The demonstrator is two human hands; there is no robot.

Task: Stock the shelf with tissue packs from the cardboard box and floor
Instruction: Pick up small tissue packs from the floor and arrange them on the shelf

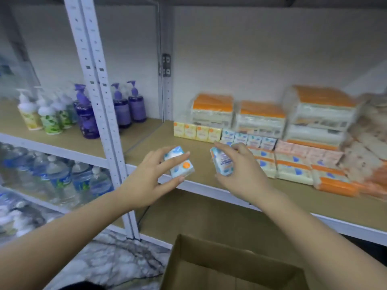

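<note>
My left hand (146, 174) grips a small blue-and-white tissue pack (180, 165) over the front edge of the brown shelf board (155, 143). My right hand (240, 166) holds a second blue-and-white tissue pack (222, 164) just to the right of it, tilted on end. On the shelf behind stand a row of yellow packs (198, 131), a row of blue packs (249, 140), pink packs (307, 152) and large orange-topped bundles (259, 117). The open cardboard box (209, 266) sits below, between my arms; its inside is dark.
A white slotted upright (98, 95) divides the shelving. Left of it stand purple pump bottles (125, 105) and pale pump bottles (39, 114), with water bottles (60, 178) on the shelf below. Marble floor (109, 260) shows at the bottom left.
</note>
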